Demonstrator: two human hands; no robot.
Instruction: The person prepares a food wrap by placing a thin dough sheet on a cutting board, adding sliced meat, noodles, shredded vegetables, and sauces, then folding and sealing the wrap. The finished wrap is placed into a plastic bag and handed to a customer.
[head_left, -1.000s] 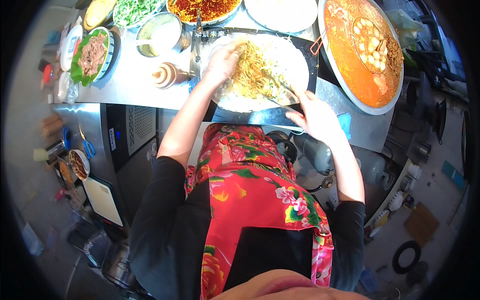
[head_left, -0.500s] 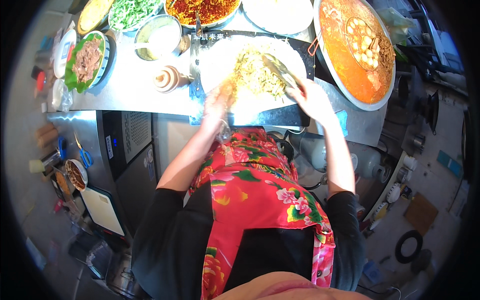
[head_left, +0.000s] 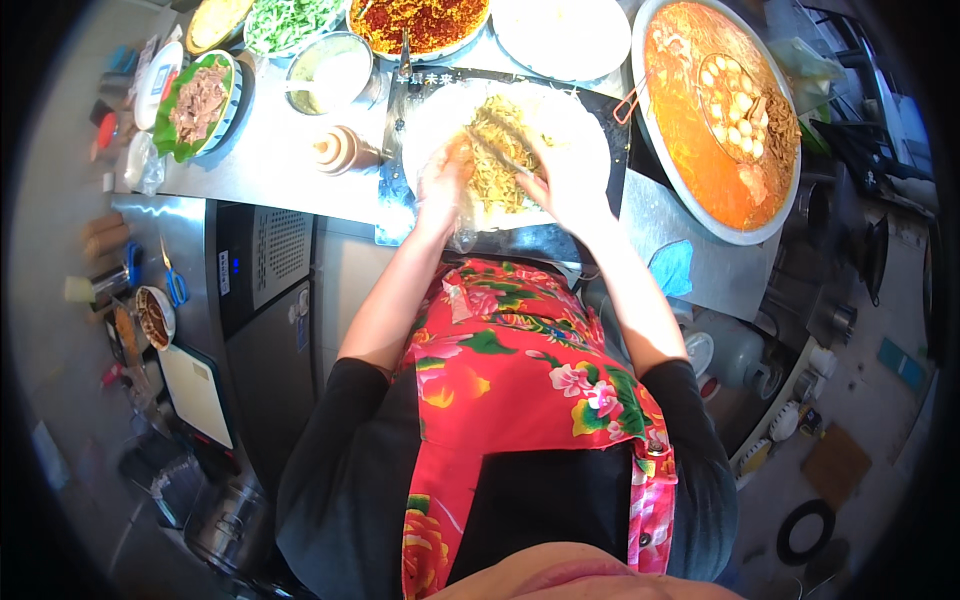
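Observation:
A heap of shredded yellow-green food (head_left: pixel 497 185) lies on a round white cutting board (head_left: pixel 585 165), brightly lit. My right hand (head_left: pixel 560 198) is closed on the handle of a knife (head_left: pixel 505 148). Its blade, blurred by motion, slants over the heap toward the upper left. My left hand (head_left: pixel 438 190) is at the left side of the heap, touching the shreds, with what looks like a loose clear plastic glove on it. Glare and blur hide how its fingers are bent. Below the white board is a dark mat (head_left: pixel 515 243).
Left of the board stands a squeeze bottle (head_left: pixel 345 150), with a metal pot (head_left: pixel 330 75) behind it. A bowl of chili flakes (head_left: pixel 430 28) and a white bowl (head_left: pixel 560 40) line the back. On the right are a big basin of red broth (head_left: pixel 680 150) and a blue cloth (head_left: pixel 671 267).
The knife and my right hand have moved left over the heap, closer to my left hand. The shreds are gathered more narrowly. The whole view has shifted slightly.

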